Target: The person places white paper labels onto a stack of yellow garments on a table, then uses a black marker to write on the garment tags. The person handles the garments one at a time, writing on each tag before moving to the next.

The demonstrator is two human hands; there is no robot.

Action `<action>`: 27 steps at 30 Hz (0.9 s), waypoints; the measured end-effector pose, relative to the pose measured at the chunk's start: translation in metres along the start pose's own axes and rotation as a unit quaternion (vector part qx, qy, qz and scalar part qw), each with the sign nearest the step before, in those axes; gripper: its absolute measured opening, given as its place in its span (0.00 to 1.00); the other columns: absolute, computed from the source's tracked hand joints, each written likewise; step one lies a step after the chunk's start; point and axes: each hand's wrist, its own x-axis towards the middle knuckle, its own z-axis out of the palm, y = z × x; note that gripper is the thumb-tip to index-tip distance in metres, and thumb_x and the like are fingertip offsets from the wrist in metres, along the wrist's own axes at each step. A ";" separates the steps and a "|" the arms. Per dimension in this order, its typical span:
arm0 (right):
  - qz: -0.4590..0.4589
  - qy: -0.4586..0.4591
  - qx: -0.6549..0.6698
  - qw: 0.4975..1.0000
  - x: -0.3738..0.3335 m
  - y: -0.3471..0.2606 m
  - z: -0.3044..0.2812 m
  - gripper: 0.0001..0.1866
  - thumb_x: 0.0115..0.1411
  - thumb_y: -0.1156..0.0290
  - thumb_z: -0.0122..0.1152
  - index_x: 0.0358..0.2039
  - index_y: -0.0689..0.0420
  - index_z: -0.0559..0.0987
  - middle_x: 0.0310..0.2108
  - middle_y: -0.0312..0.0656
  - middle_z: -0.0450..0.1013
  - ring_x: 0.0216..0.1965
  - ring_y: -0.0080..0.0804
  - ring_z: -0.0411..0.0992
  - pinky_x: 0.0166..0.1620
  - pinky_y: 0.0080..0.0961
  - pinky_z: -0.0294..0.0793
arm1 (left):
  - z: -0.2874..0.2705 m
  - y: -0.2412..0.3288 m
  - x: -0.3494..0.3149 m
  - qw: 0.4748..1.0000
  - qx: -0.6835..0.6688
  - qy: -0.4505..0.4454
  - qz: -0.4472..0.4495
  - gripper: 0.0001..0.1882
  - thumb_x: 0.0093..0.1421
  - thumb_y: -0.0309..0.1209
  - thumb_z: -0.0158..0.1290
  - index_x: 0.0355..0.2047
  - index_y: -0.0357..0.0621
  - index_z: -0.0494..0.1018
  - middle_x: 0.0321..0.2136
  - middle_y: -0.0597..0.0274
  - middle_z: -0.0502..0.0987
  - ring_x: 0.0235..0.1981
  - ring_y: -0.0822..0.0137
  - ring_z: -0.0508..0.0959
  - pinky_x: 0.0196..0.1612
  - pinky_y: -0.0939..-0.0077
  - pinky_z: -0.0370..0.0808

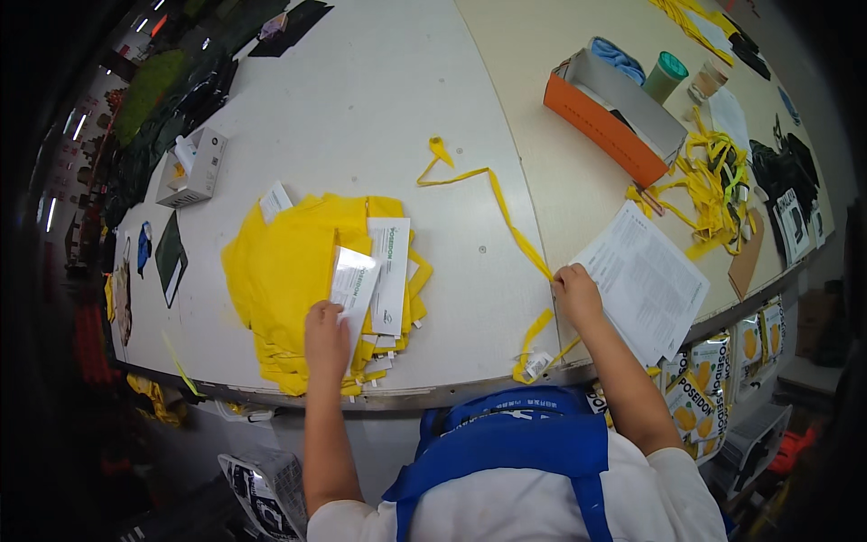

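A stack of folded yellow fabric pieces (280,262) lies at the table's near edge, left of the middle. On it are a white printed card (354,282) and a second white card (390,262) just behind to the right. My left hand (327,338) is closed at the lower left edge of the nearer card, its fingertips partly hidden. A long narrow yellow strap (502,212) winds across the table, with a white label (536,364) at its near end. My right hand (578,293) pinches this strap beside a pile of white printed sheets (646,287).
At the back right stands an orange box (605,135) with blue cloth, near a green cup (666,76) and a jar (708,81). Tangled yellow straps (713,181) lie beyond the sheets. A small white box (194,167) sits at left. Printed packets (704,388) hang below the right edge.
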 end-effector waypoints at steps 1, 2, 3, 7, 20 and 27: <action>-0.032 0.002 -0.014 0.999 0.000 0.001 0.001 0.15 0.55 0.71 0.60 0.41 0.61 0.70 0.35 0.45 0.72 0.31 0.38 0.74 0.34 0.34 0.74 | 0.014 0.007 -0.008 0.999 -0.039 -0.019 0.008 0.13 0.51 0.22 0.55 0.39 0.40 0.71 0.41 0.48 0.71 0.44 0.48 0.71 0.47 0.60 0.69; 0.032 -0.032 0.113 0.993 -0.001 0.003 -0.001 0.13 0.56 0.71 0.59 0.40 0.60 0.70 0.32 0.42 0.72 0.29 0.34 0.73 0.31 0.31 0.73 | 0.028 0.019 -0.015 0.996 -0.078 -0.037 0.016 0.15 0.51 0.23 0.56 0.41 0.40 0.70 0.43 0.47 0.70 0.45 0.47 0.70 0.49 0.61 0.69; 0.095 -0.061 0.238 0.965 0.001 -0.001 -0.015 0.11 0.57 0.70 0.58 0.39 0.60 0.71 0.29 0.40 0.72 0.26 0.30 0.72 0.28 0.27 0.72 | 0.034 0.037 -0.020 0.993 -0.100 -0.051 0.025 0.16 0.51 0.23 0.56 0.42 0.40 0.70 0.44 0.47 0.70 0.46 0.47 0.70 0.50 0.61 0.68; 0.066 0.074 0.551 0.828 0.008 -0.003 -0.131 0.06 0.62 0.70 0.54 0.39 0.54 0.71 0.25 0.34 0.70 0.20 0.16 0.65 0.21 0.13 0.64 | 0.047 0.069 -0.026 0.986 -0.150 -0.063 0.033 0.18 0.51 0.23 0.56 0.44 0.41 0.70 0.46 0.46 0.69 0.48 0.46 0.69 0.51 0.61 0.68; -0.168 0.535 0.274 0.781 0.065 0.076 -0.529 0.09 0.66 0.70 0.49 0.42 0.62 0.70 0.40 0.44 0.73 0.43 0.29 0.73 0.51 0.24 0.73 | 0.042 0.072 -0.032 0.985 -0.163 -0.063 -0.003 0.19 0.50 0.20 0.56 0.44 0.39 0.70 0.47 0.47 0.68 0.49 0.48 0.69 0.51 0.64 0.67; -0.115 0.531 0.060 0.837 0.126 0.154 -0.535 0.16 0.67 0.64 0.46 0.49 0.62 0.69 0.49 0.46 0.70 0.51 0.34 0.70 0.55 0.29 0.69 | 0.039 0.066 -0.045 0.986 -0.153 -0.058 -0.042 0.19 0.50 0.21 0.56 0.45 0.40 0.69 0.47 0.47 0.68 0.48 0.47 0.70 0.50 0.63 0.68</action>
